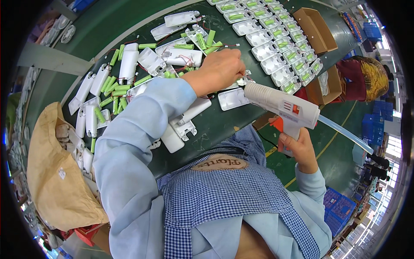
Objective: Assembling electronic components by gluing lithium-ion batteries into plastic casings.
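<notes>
My right hand (297,149) grips a white hot glue gun (282,103) by its handle, fingers at the orange trigger. A clear glue stick (347,134) sticks out of its back. The nozzle points left, at a small white plastic casing (246,80) with thin red wires. My left hand (217,71) is closed, its fingertips pinched at that casing's edge; the fingers partly hide it. Just below lies an open white shell half (233,99) on the dark green table (215,125); whether it joins the casing I cannot tell.
Loose white casings (128,64) and green battery cells (123,87) pile up left of my hands. Rows of open casings with green cells (276,47) stand at the far right. Cardboard boxes (317,30) sit beyond them. A tan sack (60,172) of white parts is at the left.
</notes>
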A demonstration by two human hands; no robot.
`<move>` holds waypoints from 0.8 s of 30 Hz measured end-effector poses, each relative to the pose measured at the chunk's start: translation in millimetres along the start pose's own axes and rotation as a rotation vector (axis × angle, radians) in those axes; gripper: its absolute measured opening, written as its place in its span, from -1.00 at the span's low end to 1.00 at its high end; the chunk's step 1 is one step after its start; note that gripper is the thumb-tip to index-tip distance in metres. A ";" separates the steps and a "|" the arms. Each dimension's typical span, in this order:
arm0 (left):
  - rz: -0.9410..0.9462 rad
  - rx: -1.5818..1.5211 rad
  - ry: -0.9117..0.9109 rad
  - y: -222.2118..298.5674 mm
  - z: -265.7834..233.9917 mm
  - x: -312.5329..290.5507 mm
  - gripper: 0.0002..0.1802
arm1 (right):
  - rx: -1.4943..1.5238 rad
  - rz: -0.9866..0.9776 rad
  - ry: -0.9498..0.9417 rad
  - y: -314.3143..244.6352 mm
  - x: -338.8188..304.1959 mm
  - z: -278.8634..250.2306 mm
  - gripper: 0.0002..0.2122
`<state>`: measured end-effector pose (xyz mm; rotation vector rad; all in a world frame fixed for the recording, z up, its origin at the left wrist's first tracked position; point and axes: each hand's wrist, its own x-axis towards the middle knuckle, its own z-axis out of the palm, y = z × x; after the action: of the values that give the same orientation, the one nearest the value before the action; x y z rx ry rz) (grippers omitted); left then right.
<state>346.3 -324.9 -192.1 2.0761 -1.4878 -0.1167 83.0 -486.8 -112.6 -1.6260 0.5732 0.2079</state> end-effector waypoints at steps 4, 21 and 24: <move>0.020 0.024 0.008 -0.9 4.7 -2.0 -0.93 | 0.000 -0.025 0.015 1.4 -5.4 3.4 -0.70; 0.000 0.137 -0.045 11.6 -38.9 -53.5 -0.84 | 0.027 -0.095 0.057 -1.7 5.8 19.1 -0.74; -0.003 0.130 -0.035 11.5 -33.8 -57.9 -0.83 | 0.005 -0.093 0.061 -5.7 9.4 22.3 -0.76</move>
<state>328.1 -262.2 -173.0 2.1889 -1.5506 -0.0594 98.1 -467.2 -115.2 -1.6542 0.5426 0.0885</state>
